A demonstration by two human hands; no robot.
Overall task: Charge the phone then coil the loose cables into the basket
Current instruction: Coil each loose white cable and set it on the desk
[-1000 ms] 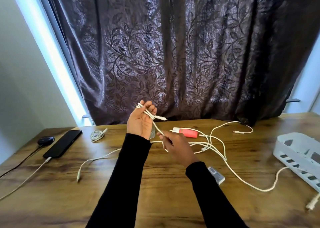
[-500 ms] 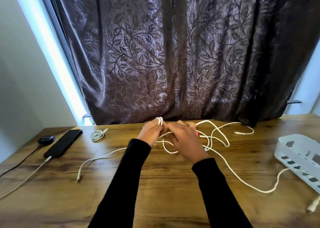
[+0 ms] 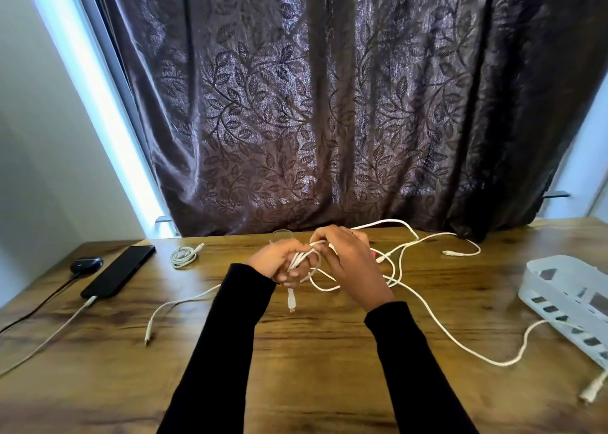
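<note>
Centrally, both hands — left hand (image 3: pixel 274 260), right hand (image 3: pixel 352 262) — grip the white cable (image 3: pixel 304 258) bundled between them.

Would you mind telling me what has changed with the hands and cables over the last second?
The left hand, raised a second ago, came down to the table, still gripping the looped cable. The right hand moved up against it, winding more on; a plug end now dangles below. The phone, small coil and basket stayed put.

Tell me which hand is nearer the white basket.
Right. The right hand works the white cable at table centre, on the side toward the white basket at the table's right edge. The left hand grips the cable bundle just beyond it, farther from the basket.
</note>
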